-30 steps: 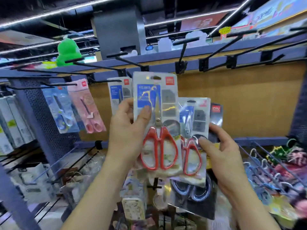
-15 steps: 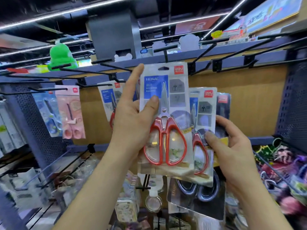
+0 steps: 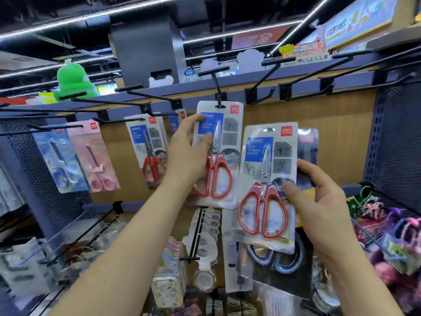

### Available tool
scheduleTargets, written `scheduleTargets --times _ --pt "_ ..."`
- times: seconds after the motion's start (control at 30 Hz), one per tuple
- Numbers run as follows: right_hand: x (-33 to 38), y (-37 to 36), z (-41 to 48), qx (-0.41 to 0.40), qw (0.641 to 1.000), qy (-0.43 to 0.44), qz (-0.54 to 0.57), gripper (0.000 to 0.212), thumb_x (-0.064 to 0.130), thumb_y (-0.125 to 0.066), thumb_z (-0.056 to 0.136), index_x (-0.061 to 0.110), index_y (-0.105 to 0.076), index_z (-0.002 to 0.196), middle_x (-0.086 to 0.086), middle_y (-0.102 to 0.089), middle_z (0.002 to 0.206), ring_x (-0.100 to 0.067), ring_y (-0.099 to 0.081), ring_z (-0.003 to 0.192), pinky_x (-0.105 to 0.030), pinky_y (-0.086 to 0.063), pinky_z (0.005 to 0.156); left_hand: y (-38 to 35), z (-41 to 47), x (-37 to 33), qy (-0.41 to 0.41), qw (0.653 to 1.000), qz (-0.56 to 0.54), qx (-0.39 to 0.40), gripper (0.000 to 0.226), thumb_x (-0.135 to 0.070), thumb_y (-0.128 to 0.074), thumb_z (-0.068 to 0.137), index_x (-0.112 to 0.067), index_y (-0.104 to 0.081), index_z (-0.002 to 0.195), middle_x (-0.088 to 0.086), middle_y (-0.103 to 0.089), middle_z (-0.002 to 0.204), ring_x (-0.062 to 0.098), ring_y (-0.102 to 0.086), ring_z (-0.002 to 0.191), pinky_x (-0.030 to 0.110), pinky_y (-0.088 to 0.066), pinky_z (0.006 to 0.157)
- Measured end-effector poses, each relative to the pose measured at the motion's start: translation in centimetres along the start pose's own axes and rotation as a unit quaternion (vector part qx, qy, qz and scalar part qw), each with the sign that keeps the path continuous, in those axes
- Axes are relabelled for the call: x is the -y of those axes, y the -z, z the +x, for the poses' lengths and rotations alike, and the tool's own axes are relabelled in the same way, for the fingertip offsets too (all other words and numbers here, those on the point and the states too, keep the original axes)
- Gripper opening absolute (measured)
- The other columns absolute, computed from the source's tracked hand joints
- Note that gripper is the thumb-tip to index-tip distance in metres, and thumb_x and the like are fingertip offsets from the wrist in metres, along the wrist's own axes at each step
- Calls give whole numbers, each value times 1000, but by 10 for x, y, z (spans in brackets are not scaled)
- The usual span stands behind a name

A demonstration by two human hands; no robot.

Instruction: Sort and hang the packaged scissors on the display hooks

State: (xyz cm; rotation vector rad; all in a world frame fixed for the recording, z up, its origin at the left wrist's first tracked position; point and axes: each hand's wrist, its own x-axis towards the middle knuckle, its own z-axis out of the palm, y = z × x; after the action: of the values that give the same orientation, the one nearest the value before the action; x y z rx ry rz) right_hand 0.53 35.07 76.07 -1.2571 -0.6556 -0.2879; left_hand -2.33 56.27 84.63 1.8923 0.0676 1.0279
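My left hand (image 3: 190, 153) grips a red-handled scissors pack (image 3: 217, 156) at its left edge, thumb on the blue label. The pack's hang hole sits on a black display hook (image 3: 216, 86). My right hand (image 3: 319, 199) holds a stack of packs: a second red-handled scissors pack (image 3: 267, 179) in front, a dark pack with grey-handled scissors (image 3: 276, 263) behind it. Another red scissors pack (image 3: 150, 153) hangs on the hook to the left.
Blue (image 3: 59, 160) and pink (image 3: 95, 156) scissors packs hang at the far left. Several bare black hooks (image 3: 303, 80) jut out at the upper right. Lower hooks carry small goods, with colourful items (image 3: 387, 233) at the right and a green plush (image 3: 73, 83) up on the shelf.
My left hand lifted the front red scissors pack away from the stack, up and back onto the centre hook. My right hand stayed low with the remaining packs.
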Motion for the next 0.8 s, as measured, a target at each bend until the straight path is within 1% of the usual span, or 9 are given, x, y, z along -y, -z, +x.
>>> scheduleTargets --times 0.13,0.23,0.3,0.37,0.47,0.57,0.63,0.7,0.8 --pt "-3 7 -2 -31 999 -15 0 36 1 -62 93 32 -64 112 25 -73 99 7 -67 92 -8 -49 73 -17 21 14 3 996 88 -30 38 -16 -58 96 -37 -55 127 -9 -62 113 10 -65 83 39 -59 78" --pt "-3 4 -2 -23 1000 -17 -2 37 0 -62 92 32 -65 112 23 -73 103 5 -66 96 -9 -49 76 -27 26 17 29 988 150 19 59 -4 -52 94 -38 -43 141 -12 -55 124 -3 -54 71 20 -55 70" --pt "-3 0 -2 -17 1000 -19 10 37 -1 -62 92 31 -65 111 21 -73 103 4 -67 97 -11 -50 77 -30 23 20 52 985 158 49 65 -1 -52 92 -38 -39 145 -13 -53 131 4 -59 80 19 -54 73" --pt "-2 -2 -3 -12 999 -24 23 35 0 -62 92 28 -65 114 19 -73 106 2 -67 99 -12 -51 78 -30 12 18 74 986 149 32 56 -10 -56 94 -36 -44 142 -10 -56 122 14 -61 100 32 -55 88" --pt "-4 -2 -4 -1 999 -30 26 33 5 -65 92 25 -65 119 15 -73 110 -1 -67 103 -15 -52 81 -27 -16 7 79 996 39 26 25 -28 -57 98 -26 -63 122 -10 -67 107 10 -64 98 23 -54 84" --pt "-5 -7 -6 36 998 -35 28 35 8 -68 89 28 -65 118 16 -72 112 -2 -67 105 -17 -53 81 -30 -40 -6 107 981 -119 108 18 -34 -66 90 -22 -68 103 0 -75 99 21 -71 95 39 -57 82" --pt "-5 -12 -7 55 997 -39 27 37 13 -72 85 31 -66 116 17 -72 113 -3 -67 106 -19 -54 83 -32 -45 -5 99 983 -140 67 12 -23 -71 88 -17 -66 97 6 -76 97 27 -72 92 48 -58 83" --pt "-8 -13 -7 52 997 -43 26 38 22 -73 78 36 -68 113 15 -72 114 -7 -67 108 -24 -56 88 -31 -48 -5 87 986 -138 19 7 -17 -68 91 -15 -63 96 7 -76 94 28 -73 88 49 -59 80" --pt "-9 -11 -7 55 997 -59 5 39 29 -75 73 45 -69 109 13 -70 120 -13 -65 114 -44 -53 98 -22 -50 -2 46 987 -149 -27 3 -14 -62 95 -17 -60 97 0 -76 88 23 -73 84 44 -60 75"
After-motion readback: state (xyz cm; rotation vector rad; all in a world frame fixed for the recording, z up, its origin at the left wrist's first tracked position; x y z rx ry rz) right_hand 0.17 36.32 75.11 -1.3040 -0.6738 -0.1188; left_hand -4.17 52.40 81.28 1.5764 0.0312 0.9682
